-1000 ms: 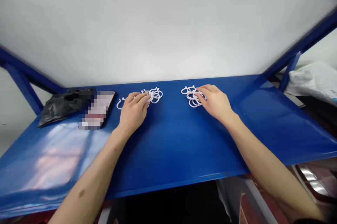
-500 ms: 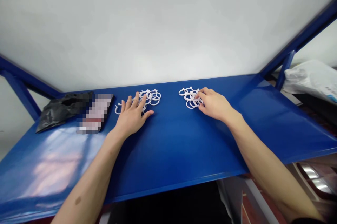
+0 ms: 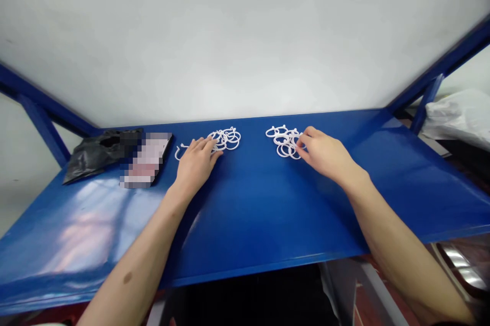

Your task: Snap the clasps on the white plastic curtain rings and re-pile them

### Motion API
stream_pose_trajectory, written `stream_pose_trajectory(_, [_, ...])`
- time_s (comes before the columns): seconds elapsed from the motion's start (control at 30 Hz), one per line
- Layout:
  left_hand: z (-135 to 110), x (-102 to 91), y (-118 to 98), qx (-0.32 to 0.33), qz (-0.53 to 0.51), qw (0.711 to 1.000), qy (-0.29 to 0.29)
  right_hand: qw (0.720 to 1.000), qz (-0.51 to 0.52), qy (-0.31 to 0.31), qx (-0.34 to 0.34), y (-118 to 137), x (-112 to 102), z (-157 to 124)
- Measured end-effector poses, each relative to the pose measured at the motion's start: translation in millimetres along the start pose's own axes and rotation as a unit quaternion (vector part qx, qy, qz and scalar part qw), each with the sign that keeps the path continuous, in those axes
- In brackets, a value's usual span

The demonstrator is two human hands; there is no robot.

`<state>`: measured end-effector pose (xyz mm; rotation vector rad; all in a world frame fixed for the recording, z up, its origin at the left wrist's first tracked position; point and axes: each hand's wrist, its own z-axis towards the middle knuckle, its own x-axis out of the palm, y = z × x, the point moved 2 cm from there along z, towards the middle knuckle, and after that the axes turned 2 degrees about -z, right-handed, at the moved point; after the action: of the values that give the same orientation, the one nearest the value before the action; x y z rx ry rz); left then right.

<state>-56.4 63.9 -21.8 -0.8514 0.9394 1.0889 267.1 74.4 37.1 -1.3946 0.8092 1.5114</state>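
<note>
Since the white rings [image 3: 281, 137] sit in two loose clusters toward the far edge of the desk [image 3: 252, 214], we figure the split gives each hand its own. Left hand [image 3: 195, 163] lies palm-down over the left cluster [image 3: 225, 139], likely steadying it; thumb a bit off the other fingers, grip hidden — can't tell if they hold a ring. Right hand [image 3: 327, 155] has its fingers bunched at the right edge of the right cluster [image 3: 286, 150]; thumb and index close, but we can't tell if they're clamped on one. Phone-like slab [image 3: 148, 157] and black bag [image 3: 92, 156] sit off left, presumably out of our way. Rings: thin, round, overlapping, small knobs — leftmost ring [image 3: 176, 152] looks gapped.
</note>
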Motion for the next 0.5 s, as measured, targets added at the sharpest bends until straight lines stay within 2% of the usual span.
stream_pose_trajectory(0.13, [-1, -3.1, -2, -0.006, -0.013, 1.0, -0.021, 0.993, 0.069, 0.091, -0.01, 1, 4, -2])
stream_pose_trajectory(0.23, [-3, -9.5, 0, -0.013, -0.037, 0.999, 0.004, 0.989, 0.081, 0.124, -0.014, 4, 10, -1])
stream_pose_trajectory(0.4, [-6, -24.1, 4, 0.037, -0.102, 0.992, 0.064, 0.99, 0.068, 0.119, -0.026, 7, 13, -1])
stream_pose_trajectory(0.5, [-5, -38.2, 7, 0.046, -0.126, 0.988, 0.071, 0.994, 0.046, 0.094, -0.011, 7, 10, -3])
